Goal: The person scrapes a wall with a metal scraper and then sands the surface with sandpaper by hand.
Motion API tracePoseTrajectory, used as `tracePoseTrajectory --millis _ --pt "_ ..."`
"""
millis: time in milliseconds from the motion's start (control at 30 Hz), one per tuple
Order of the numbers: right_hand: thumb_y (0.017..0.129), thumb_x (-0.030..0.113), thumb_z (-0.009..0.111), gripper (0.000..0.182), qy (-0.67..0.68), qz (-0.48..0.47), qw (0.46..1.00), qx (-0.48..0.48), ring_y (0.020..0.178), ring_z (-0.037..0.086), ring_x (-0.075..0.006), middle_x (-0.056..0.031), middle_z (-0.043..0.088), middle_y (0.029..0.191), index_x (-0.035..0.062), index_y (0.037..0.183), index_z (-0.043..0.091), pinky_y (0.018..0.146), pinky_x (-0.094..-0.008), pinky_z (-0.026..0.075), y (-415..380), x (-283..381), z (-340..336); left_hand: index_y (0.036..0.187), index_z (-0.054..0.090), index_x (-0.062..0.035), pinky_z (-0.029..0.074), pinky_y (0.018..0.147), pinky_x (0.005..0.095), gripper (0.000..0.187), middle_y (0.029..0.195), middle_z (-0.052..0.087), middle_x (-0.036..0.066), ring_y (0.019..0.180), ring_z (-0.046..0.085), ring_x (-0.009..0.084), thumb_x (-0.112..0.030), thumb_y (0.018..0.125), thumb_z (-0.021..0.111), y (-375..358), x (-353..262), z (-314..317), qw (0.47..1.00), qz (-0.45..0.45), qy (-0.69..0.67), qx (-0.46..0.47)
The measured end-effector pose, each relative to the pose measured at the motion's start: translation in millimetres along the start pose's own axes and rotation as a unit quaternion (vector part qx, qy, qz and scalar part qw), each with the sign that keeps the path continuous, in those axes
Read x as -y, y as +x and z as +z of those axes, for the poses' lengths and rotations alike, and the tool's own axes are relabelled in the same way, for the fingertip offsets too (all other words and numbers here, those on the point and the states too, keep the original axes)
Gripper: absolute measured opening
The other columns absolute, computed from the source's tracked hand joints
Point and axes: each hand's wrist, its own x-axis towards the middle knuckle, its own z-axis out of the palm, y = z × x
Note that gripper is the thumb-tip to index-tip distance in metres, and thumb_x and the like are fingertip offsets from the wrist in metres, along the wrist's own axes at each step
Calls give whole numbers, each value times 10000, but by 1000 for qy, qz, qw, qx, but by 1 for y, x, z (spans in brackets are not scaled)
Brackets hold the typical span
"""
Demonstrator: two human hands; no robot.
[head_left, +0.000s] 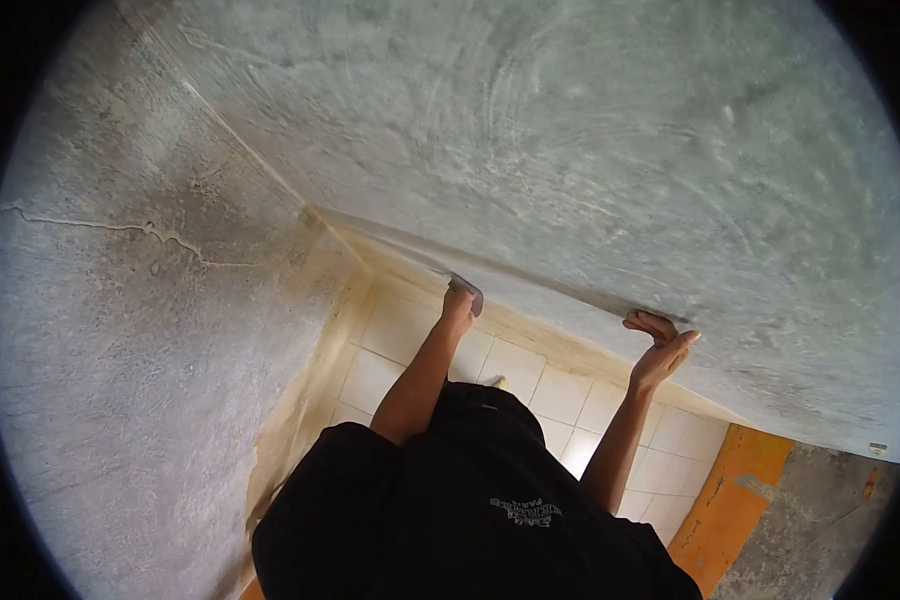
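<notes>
Beyond the black shirt, the left hand is closed around a small trowel pressed on the grey plastered wall – the right hand is laid open against it, above the tiled floor.

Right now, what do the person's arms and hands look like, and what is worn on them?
Both arms are bare from above the elbow down. The left hand and the right hand wear no gloves, and no watch or ring shows. The black shirt has short sleeves and a small pale print.
</notes>
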Motion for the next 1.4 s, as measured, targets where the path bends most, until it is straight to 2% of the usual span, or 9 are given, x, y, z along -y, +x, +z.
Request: tracePoseTrajectory --millis 67,167,267,400,633,733,833,933,1400 --pt "998 560 128 874 -6 -7 1000 -6 574 680 -278 -186 675 657 -62 710 671 609 -341 568 0 2 2 1109 545 -73 456 794 278 354 1031 579 32 950 565 159 82 795 489 2 -14 -3 1000 -20 2 3" --pt "1008 529 112 868 -33 7 999 -32 602 678 -271 -178 677 641 -65 716 674 730 -351 540 -3 7 7 1124 540 -87 464 780 281 343 1047 578 34 956 565 153 68 822 495 -1 -18 -6 997 -58 -36 39" --pt "1015 504 127 850 -66 -38 996 -38 606 676 -270 -170 678 642 -71 714 675 703 -355 546 -13 17 22 1145 533 -91 474 785 295 351 1086 575 44 975 568 161 69 836 485 8 -17 -16 992 -59 -88 71" --pt "1022 489 151 804 -28 -99 994 33 565 663 -263 -169 670 631 -62 756 673 660 -348 541 -20 31 48 1150 519 -64 486 869 336 355 1107 561 69 1022 569 198 94 839 459 22 -18 -28 987 -71 -109 94" --pt "1013 503 124 850 -12 -65 998 8 625 675 -265 -170 677 646 -75 731 679 756 -381 538 -19 34 78 1184 486 -28 452 981 381 364 1146 547 98 1094 551 248 104 849 426 5 -45 -26 967 -69 -175 170" --pt "1012 514 122 849 -2 -18 1000 -12 609 676 -262 -172 680 651 -66 721 670 781 -377 528 -20 27 85 1168 495 -22 444 992 383 353 1167 544 104 1108 547 254 106 846 426 11 -44 -29 979 -73 -134 134" --pt "1012 520 128 852 10 12 999 -32 554 668 -264 -180 672 634 -71 712 664 716 -356 543 -19 26 90 1161 498 -20 442 994 386 353 1168 543 106 1111 544 250 110 840 432 15 -51 -31 972 -77 -166 149" --pt "1001 552 163 850 51 -12 998 -28 477 643 -272 -195 651 604 -70 694 654 489 -317 553 -14 16 87 1167 493 -22 444 993 396 363 1177 537 108 1125 538 251 115 838 422 9 -61 -29 959 -87 -190 193" --pt "1010 529 145 868 53 7 998 -18 500 653 -280 -199 655 603 -84 679 663 511 -332 552 -14 15 84 1174 493 -17 461 981 381 342 1183 533 107 1124 540 245 106 862 424 8 -56 -30 974 -90 -149 142"
